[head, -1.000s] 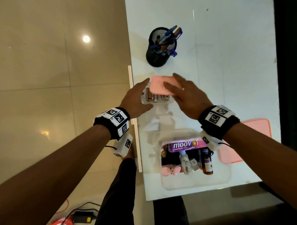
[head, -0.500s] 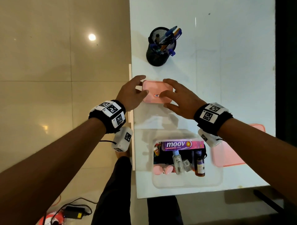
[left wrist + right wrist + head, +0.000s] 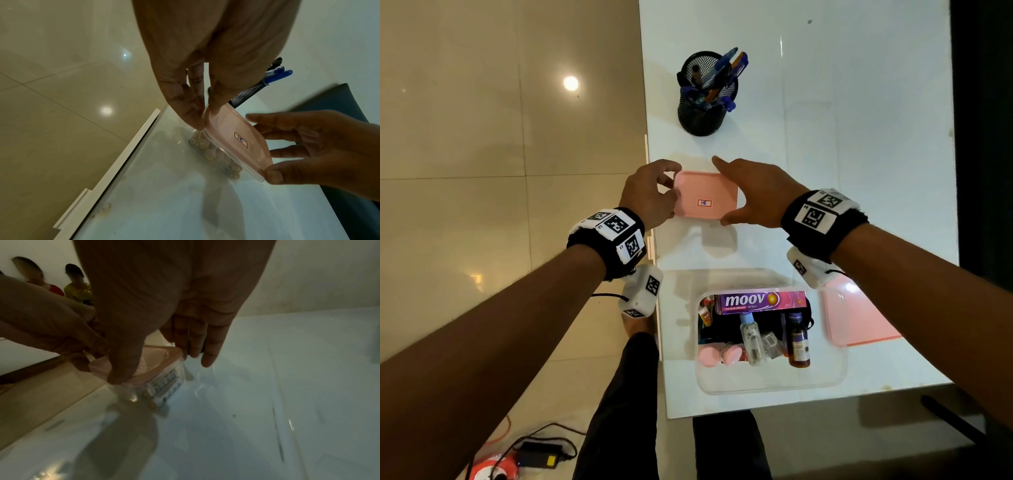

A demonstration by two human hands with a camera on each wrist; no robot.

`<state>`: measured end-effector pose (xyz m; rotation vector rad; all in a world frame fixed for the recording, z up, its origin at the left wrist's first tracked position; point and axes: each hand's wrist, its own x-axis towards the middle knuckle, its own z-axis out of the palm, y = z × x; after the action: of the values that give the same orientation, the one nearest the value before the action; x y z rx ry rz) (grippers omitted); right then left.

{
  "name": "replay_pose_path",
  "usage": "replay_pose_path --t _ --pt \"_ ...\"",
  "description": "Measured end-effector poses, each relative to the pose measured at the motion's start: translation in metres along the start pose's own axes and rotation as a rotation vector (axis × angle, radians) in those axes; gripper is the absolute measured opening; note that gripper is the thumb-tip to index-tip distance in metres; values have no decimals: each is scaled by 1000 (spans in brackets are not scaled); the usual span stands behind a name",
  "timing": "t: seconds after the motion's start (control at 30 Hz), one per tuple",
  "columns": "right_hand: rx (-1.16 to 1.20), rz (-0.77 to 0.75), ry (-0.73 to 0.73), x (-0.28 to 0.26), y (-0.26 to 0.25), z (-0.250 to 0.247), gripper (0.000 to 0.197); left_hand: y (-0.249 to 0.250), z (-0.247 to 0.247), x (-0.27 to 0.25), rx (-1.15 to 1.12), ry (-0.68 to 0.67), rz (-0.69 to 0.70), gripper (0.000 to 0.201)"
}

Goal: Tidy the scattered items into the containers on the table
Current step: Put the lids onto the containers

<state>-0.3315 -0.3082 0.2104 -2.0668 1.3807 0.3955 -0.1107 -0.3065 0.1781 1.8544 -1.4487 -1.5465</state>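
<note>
Left of the grip spreads a glossy beige tiled floor (image 3: pixel 482 137) with a round light reflection (image 3: pixel 570 83). Nearer than the grip and low to its left, a black power adapter with cable (image 3: pixel 537 454) lies on the floor beside an orange cable (image 3: pixel 493 471). Far beyond it sit a person in a red top (image 3: pixel 54 288) and a person in a yellow-green top (image 3: pixel 79 292).

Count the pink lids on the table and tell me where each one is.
2. One pink lid sits on the small box of batteries, held between the left hand and right hand. The larger lid lies flat right of the open tub.
</note>
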Motion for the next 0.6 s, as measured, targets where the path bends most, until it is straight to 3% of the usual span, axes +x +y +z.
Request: replay_pose_path --t 0.13,0.6 --pt "-123 74 -77 5 -8 -5 96 6 2 1 18 -5 -27 43" --pt "-132 156 -117 -2 -25 7 95 8 -4 10 9 -55 -75 42"
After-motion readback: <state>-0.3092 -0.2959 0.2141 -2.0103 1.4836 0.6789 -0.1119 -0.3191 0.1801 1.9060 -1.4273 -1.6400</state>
